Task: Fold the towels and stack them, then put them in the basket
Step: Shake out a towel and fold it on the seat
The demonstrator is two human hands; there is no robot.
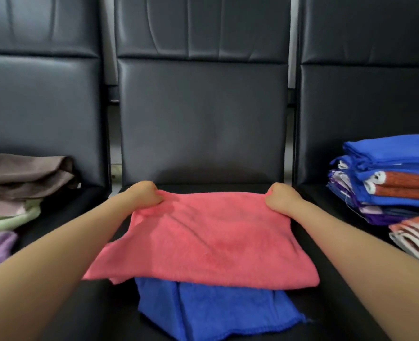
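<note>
Black seat (203, 134) w/ blue towel (210, 313) on it. I see left hand (143, 194) & right hand (281, 198) each pinching pink towel's (203, 242) far corners

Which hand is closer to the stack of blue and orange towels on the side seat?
Right. The right hand grips the pink towel's far corner beside the stack; the left hand grips the opposite corner, farther away.

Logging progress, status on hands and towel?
Left hand and right hand each grip a far corner of pink towel. It lies over blue towel. Nothing in the way.
</note>
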